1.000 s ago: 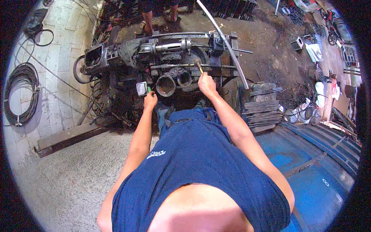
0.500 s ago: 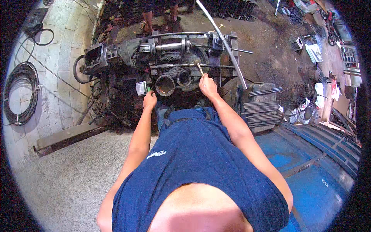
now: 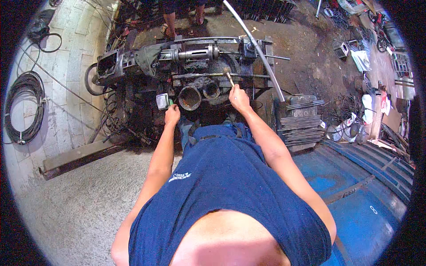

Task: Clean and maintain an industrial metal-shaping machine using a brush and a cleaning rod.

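Observation:
My right hand (image 3: 239,99) is closed around the light wooden handle of a small brush (image 3: 230,79). The brush's head lies against a thin horizontal rod (image 3: 199,76) along the near side of a greasy black machine (image 3: 153,57). My left hand (image 3: 172,115) grips the green end of a small rectangular pan (image 3: 162,101) with a whitish inside, held left of two round metal cups (image 3: 190,98). What the pan contains is too small to make out. Behind the rod, a bright metal spindle (image 3: 195,54) with a dark slot runs across the machine.
A pale bent tube (image 3: 257,48) slants over the machine's right end. Dark metal bars (image 3: 301,126) are stacked at right, above a blue metal surface (image 3: 355,199). Coiled black hose (image 3: 25,106) lies at left. Another person's legs (image 3: 170,24) stand beyond the machine.
The spindle has turned, and a dark slot now shows along it. The brush head has shifted very slightly; both hands stay nearly in place.

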Tool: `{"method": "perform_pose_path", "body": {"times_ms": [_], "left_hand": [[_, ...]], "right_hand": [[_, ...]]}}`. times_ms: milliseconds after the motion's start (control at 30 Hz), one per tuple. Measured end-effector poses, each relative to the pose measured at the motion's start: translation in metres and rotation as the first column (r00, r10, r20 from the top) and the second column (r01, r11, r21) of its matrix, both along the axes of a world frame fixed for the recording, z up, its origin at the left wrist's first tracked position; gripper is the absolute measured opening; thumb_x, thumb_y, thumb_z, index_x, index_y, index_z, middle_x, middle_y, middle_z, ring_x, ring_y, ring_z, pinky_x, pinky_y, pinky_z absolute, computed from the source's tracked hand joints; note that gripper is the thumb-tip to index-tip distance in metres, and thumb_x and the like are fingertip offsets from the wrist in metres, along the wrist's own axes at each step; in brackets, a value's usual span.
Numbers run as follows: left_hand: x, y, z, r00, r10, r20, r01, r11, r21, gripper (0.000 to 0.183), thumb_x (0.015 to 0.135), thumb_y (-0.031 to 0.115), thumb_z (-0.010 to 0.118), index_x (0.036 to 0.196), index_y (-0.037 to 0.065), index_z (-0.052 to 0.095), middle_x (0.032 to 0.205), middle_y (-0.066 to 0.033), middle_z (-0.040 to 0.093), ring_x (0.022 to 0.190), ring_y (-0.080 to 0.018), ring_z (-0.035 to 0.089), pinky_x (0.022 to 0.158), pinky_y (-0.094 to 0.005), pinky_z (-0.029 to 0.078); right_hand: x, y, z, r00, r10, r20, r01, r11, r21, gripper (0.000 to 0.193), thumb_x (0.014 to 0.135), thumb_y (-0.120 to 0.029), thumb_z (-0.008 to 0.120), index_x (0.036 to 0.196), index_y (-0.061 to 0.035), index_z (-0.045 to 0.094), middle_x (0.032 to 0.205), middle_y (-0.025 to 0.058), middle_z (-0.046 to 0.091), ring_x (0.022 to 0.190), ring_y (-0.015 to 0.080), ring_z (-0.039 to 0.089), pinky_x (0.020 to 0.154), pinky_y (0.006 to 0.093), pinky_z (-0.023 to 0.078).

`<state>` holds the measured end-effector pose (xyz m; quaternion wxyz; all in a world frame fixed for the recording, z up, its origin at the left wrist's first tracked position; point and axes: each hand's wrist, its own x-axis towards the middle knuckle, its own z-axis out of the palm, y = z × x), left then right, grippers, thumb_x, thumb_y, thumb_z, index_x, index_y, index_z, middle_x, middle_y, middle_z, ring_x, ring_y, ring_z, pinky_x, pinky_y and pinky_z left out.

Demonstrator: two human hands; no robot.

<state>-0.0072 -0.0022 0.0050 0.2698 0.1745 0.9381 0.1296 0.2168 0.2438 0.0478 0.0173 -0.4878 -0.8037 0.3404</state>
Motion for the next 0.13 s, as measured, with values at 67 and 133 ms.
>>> {"method": "perform_pose_path", "body": {"times_ms": [67,133], "left_hand": [[0.0003,0.0002,0.0006,1.0,0.005,0.005,-0.005,1.0,0.006,0.035,0.09,0.035,0.05,0.116,0.017,0.063,0.107,-0.0208,0.065,0.102,-0.039,0.061,0.088,-0.0456,0.048],[0.0,0.0007,0.0022,1.0,0.006,0.019,-0.006,1.0,-0.01,0.036,0.09,0.036,0.05,0.118,0.017,0.062,0.111,-0.0209,0.064,0.105,-0.0375,0.06,0.091,-0.0444,0.047]], "right_hand": [[0.0007,0.0004,-0.005,1.0,-0.002,-0.004,0.002,1.0,-0.005,0.032,0.095,-0.026,0.041,0.097,0.004,0.053,0.078,0.0331,0.062,0.077,0.0495,0.062,0.071,0.0577,0.049],[0.0006,0.0014,-0.0092,1.0,-0.007,0.004,0.007,0.999,-0.031,0.033,0.095,-0.027,0.042,0.101,0.0029,0.052,0.08,0.0329,0.063,0.079,0.0495,0.062,0.074,0.0576,0.049]]}}
